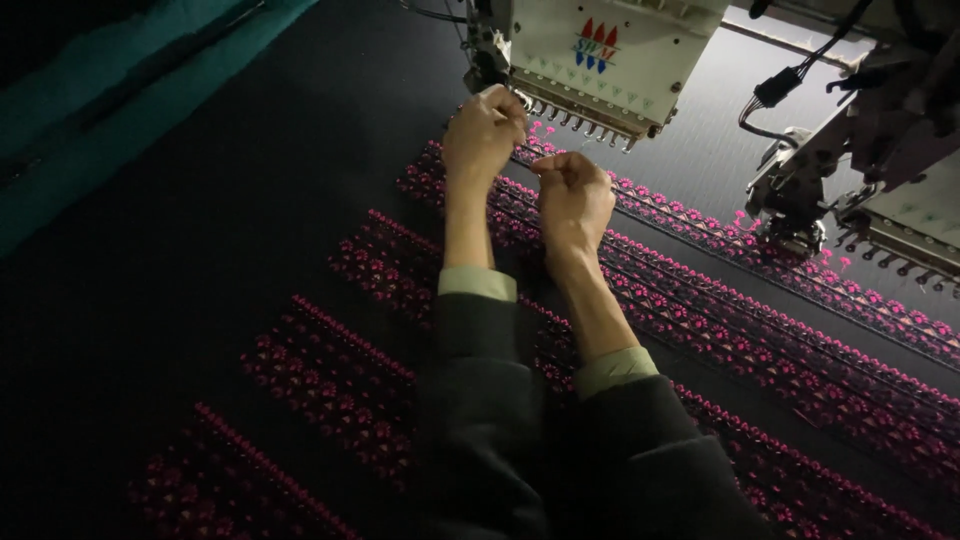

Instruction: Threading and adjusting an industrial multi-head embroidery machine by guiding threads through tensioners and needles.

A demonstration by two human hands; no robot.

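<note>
Under the white embroidery head (600,60), head view: left hand (484,135) curled shut at the needle row (580,122), whether it pinches thread, cannot tell. Right hand (572,195) fisted just beside it, above dark fabric (200,250) with pink floral rows (340,370).

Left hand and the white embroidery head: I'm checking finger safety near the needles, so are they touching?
Cannot tell. In the head view the left hand overlaps the lower edge of the white embroidery head, but no contact or gap shows plainly.
</note>
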